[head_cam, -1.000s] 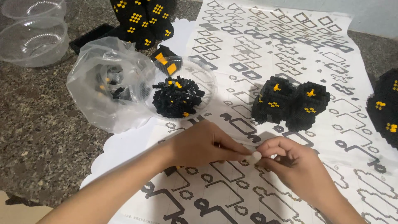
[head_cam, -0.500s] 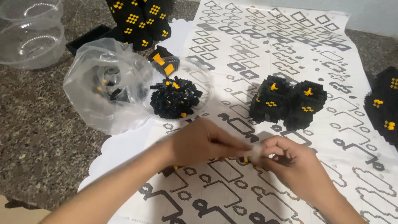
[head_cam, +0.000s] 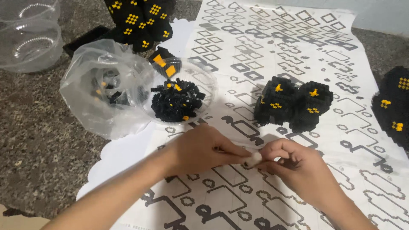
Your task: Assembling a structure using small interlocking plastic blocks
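Nearest to the camera, the two bare forearms come in from the lower edge and meet over the printed sheet. The left hand and the right hand face each other, fingertip to fingertip. Between them is a very small white piece. Both hands pinch it: the grip of each hand is pressed together on the piece, the left from the left side, the right from the right side. The piece is too small to tell its exact shape or its long axis; it looks rounded and pale. It lies just above the paper, about equally near to both hands.

The sheet is thin white paper with black outline shapes in rows, and it covers the middle of the desk, which is speckled grey stone with a rough look.

Further away, to the left, a shallow clear dish holds a heap of small black bricks with a few yellow ones. Touching it on the left is a crumpled clear plastic bag, shiny and soft. To the right stands a built black block model with yellow marks, knobby in surface. Farthest, at the top left, are empty clear plastic bowls.
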